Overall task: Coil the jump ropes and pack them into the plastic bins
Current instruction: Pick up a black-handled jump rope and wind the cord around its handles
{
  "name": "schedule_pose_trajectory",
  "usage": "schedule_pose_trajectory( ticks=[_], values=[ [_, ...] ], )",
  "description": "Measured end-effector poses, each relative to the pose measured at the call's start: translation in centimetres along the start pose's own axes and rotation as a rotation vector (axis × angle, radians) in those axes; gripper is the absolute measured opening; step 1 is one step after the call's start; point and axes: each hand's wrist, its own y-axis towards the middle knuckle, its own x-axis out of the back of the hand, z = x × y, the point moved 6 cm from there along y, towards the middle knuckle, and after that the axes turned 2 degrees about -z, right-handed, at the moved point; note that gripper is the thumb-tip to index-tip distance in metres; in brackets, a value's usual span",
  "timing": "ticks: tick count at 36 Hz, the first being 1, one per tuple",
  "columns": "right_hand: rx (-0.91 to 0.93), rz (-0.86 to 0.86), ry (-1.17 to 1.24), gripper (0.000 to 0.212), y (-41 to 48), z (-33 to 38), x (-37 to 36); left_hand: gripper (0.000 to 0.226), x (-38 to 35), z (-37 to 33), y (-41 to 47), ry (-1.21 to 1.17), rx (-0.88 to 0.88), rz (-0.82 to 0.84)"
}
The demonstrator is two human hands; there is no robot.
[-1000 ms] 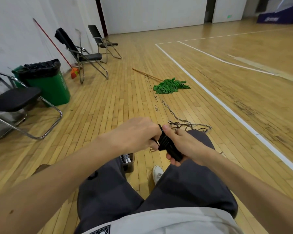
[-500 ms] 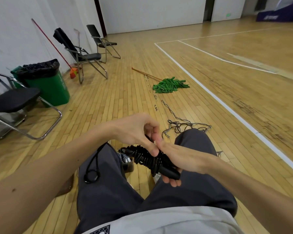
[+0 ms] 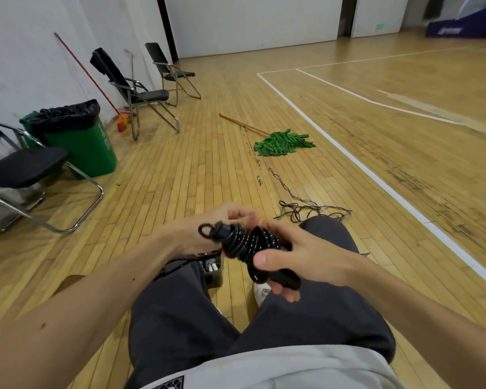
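Jump rope (image 3: 247, 244), black and wound into a tight bundle, sits above the lap between both hands. The right hand (image 3: 300, 254) grasps its handle end, thumb on top; the left hand (image 3: 208, 223) curls round the far end.

Single view, head-worn, wide-angle. Looked forward and down over seated person's lap. Left hand (image 3: 208, 231), right hand (image 3: 306, 254) and jump rope (image 3: 242, 242) sat close under lens, mid-frame. Floor (image 3: 208, 164) ran ahead; wall (image 3: 26, 51) at left edge, court line (image 3: 348, 158) at right.
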Motion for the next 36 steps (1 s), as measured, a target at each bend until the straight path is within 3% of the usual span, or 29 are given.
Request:
schedule_pose_trajectory(
  ticks=[3,9,14,22,30,36],
  values=[
    [0.036,-0.07,0.079,0.06,0.3,0.2,0.8,0.029,0.2,1.2,0.3,-0.169,0.037,-0.052],
    [0.057,-0.18,0.232,0.049,0.7,0.0,2.3,0.03,-0.7,1.3,0.4,-0.189,0.003,-0.138],
    [0.055,-0.255,0.285,0.053,0.8,-0.2,3.5,0.03,-0.9,2.1,0.4,-0.049,0.031,-0.172],
    [-0.023,-0.501,0.266,0.039,0.8,-2.2,6.3,0.027,-1.2,2.8,-0.3,0.148,0.099,-0.153],
    [-0.07,-0.57,0.059,0.043,1.1,-4.1,7.1,0.026,-1.4,2.0,-0.2,0.694,0.089,-0.204],
    [-0.114,-0.515,-0.112,0.047,2.1,-4.9,6.0,0.023,-1.0,-1.3,0.1,1.077,0.056,-0.165]
  ],
)
